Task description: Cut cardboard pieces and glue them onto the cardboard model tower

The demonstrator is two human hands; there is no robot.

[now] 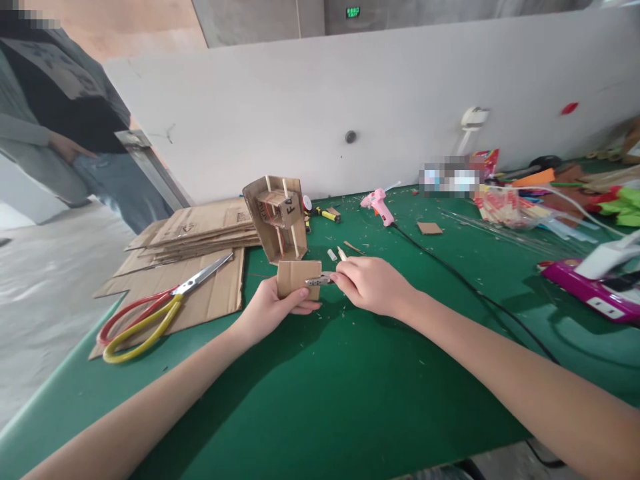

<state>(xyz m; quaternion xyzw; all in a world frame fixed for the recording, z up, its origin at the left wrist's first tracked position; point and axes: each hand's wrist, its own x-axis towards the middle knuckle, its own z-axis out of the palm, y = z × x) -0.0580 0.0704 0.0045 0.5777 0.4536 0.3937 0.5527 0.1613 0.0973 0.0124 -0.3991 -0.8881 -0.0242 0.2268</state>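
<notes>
My left hand point(273, 305) grips a small cardboard piece point(291, 277) by its left and lower edge, the thumb lying across the front. From the right, my right hand point(373, 285) is closed around a pair of pliers point(319, 281); fingers cover the handles. Their metal jaw, marked with small holes, overlaps the right edge of the cardboard. Whether the jaws clamp it I cannot tell. Just behind stands a cardboard structure point(277, 220) with wooden sticks inside. Near my right fingers lie a pale pointed stick point(342, 253) and a short white piece point(332, 255).
Scissors point(193, 283) lie on stacked cardboard point(200, 223) at left. A pink glue gun point(379, 205) trails a black cord rightward. A small cardboard square point(429, 228), a purple power strip point(585, 293) and mixed craft materials are on the right. A person point(65, 120) stands beyond the left edge.
</notes>
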